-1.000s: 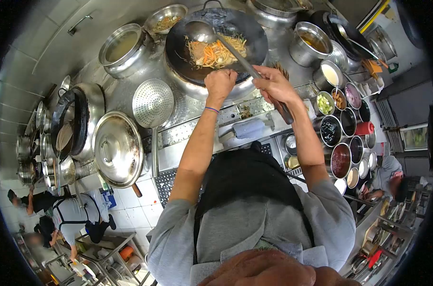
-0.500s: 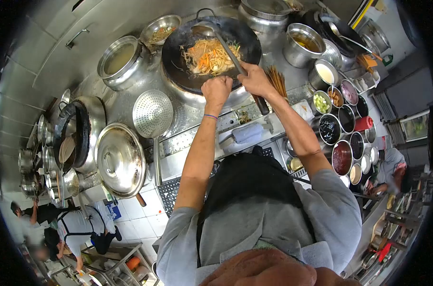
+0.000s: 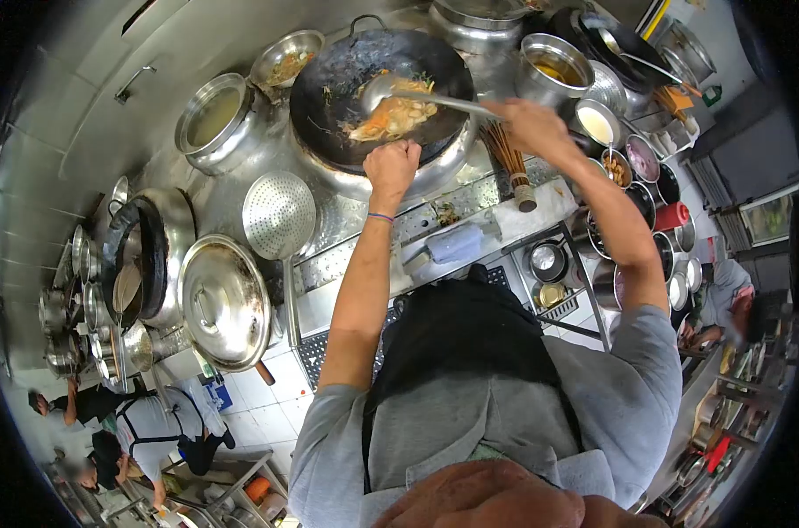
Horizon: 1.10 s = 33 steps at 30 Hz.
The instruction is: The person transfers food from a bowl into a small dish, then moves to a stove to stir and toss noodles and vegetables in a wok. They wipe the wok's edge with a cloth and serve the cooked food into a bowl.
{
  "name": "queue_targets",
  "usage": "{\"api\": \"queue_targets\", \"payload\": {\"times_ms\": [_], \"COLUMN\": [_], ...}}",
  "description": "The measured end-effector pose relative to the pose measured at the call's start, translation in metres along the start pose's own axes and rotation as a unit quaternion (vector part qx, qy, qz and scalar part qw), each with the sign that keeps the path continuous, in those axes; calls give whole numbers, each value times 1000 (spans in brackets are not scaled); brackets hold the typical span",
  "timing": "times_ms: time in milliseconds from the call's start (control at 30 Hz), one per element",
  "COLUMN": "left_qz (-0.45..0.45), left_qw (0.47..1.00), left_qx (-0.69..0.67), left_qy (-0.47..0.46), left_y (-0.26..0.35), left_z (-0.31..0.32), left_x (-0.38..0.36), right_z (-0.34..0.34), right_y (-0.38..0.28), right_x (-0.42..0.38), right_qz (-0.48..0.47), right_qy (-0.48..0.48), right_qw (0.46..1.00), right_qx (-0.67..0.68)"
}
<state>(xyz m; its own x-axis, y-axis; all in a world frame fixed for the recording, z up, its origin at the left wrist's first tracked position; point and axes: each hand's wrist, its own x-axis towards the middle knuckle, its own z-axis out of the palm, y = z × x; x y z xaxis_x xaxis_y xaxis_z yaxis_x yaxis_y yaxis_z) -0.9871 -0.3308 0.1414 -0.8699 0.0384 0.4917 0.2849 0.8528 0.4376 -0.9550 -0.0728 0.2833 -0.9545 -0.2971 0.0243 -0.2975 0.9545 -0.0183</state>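
Observation:
My right hand (image 3: 533,128), fingers wrapped round the handle, holds a long metal ladle (image 3: 443,100) level across the wok's right side. Its bowl sits among shredded noodles and vegetables (image 3: 398,118) with orange strips. The food is blurred and gathered right of the middle of the black wok (image 3: 325,119). My left hand (image 3: 392,165) is a closed fist on the wok's near rim; the part it grips is hidden under the fingers. A loop handle stands up at the wok's far edge. Close below my right hand lies a bamboo brush (image 3: 508,163).
Left of the wok are a pot of cloudy liquid (image 3: 219,114), a perforated skimmer (image 3: 279,211) and a large lid (image 3: 223,304). On the right stand an oil pot (image 3: 556,70) and several seasoning containers (image 3: 598,123). Two co-workers (image 3: 157,422) are at lower left, another (image 3: 725,295) at right.
My right hand has moved right and slightly up, swinging the ladle's handle from steep to nearly level. The ladle bowl came down into the food, which is bunched together. The bamboo brush is more fully visible.

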Motion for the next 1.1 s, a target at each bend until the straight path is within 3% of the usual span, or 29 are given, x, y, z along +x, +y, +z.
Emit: {"api": "queue_targets", "payload": {"times_ms": [167,267,400,467,533,700,900,1033,1100], "left_qz": [-7,-5,-15,-19,-17,48,30,26,46], "left_qw": [1000,1000,999,998,996,997,999,994,995], "left_qx": [-5,5,7,-5,-24,-41,-3,-37,-43], "left_qy": [-14,-29,-48,-65,-83,-52,-26,-101,-82], "left_y": [2,2,3,7,8,48,25,23,20], "left_z": [-4,-4,-4,-8,-17,-97,-48,-65,-74], "left_x": [3,4,8,3,-3,-17,-8,-66,-68], "right_z": [-43,-69,-27,3,1,-46,-7,22,13], "right_y": [30,28,20,-5,-25,-11,-33,-30,-5], "right_x": [-79,-120,-135,-115,-116,-129,-62,-62,-78], "right_qz": [34,83,79,127,118,82,114,134,125], "right_qy": [94,31,-21,-66,-52,-106,-57,51,94], "right_qw": [995,996,997,989,990,988,992,982,982], "right_qx": [-28,-25,16,27,51,80,14,120,108]}}
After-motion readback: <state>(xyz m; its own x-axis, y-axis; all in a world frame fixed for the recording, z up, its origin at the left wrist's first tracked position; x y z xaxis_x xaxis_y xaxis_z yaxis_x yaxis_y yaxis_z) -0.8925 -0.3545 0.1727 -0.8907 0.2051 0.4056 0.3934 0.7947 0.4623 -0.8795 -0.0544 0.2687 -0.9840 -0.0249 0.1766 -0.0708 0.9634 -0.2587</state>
